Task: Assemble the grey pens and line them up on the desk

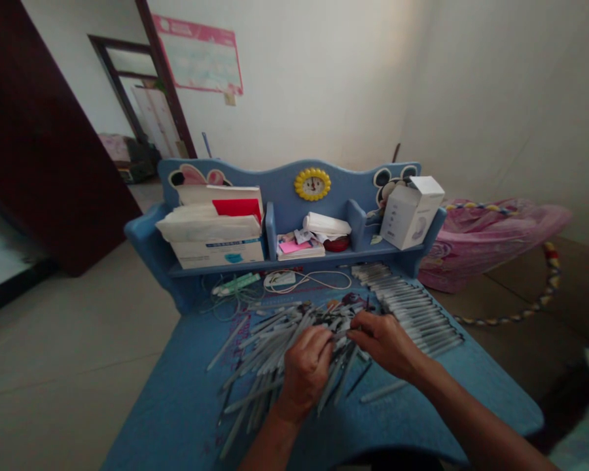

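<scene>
A loose heap of several grey pens (275,340) lies across the middle of a small blue desk (186,405). My left hand (307,369) rests on the heap with its fingers curled down, pinching a pen at its tips. My right hand (385,343) faces it from the right, its fingers pinched on the same spot in the pile, where the two hands almost touch. To the right, a neat row of grey pens (412,307) lies side by side along the desk's right edge. One single pen (383,391) lies apart near my right wrist.
The desk's blue back shelf (285,190) holds white packets and a red-and-white box (216,229), small papers, a yellow clock (313,184) and a white carton (412,210). A white cable (309,280) lies under the shelf. A pink bundle (491,239) sits to the right, bare floor to the left.
</scene>
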`<state>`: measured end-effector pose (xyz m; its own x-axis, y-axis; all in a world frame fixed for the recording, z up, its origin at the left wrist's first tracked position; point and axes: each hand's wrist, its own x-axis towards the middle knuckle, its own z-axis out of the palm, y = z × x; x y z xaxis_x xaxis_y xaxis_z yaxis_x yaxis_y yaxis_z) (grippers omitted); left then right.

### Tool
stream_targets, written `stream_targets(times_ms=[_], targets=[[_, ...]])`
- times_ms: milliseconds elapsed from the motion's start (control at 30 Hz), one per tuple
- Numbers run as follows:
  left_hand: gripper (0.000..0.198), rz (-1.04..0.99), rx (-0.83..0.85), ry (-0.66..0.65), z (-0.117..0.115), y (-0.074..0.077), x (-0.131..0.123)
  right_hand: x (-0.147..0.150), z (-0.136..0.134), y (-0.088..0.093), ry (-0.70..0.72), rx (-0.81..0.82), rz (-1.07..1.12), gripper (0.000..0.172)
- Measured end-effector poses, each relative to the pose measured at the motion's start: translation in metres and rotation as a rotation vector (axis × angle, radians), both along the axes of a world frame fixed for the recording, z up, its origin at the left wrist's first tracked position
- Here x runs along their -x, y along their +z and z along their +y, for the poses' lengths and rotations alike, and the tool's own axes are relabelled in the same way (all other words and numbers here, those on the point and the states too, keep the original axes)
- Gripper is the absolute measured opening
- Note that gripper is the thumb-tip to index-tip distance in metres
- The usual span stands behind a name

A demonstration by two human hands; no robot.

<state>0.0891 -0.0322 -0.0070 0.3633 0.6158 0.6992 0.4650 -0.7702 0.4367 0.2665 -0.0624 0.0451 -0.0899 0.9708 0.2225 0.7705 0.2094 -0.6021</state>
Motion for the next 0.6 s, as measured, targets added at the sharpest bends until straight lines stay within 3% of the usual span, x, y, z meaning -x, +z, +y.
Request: stream_targets(times_ms=[333,600], targets=[[0.016,0.019,-0.182,0.097,0.000,-0.002,0.000,0.002,0.011,-0.013,0.039,0.291,0.409,0.036],[0.015,0.023,-0.252,0.130,0.005,-0.007,0.002,0.008,0.017,-0.020,-0.008,0.326,0.516,0.042]])
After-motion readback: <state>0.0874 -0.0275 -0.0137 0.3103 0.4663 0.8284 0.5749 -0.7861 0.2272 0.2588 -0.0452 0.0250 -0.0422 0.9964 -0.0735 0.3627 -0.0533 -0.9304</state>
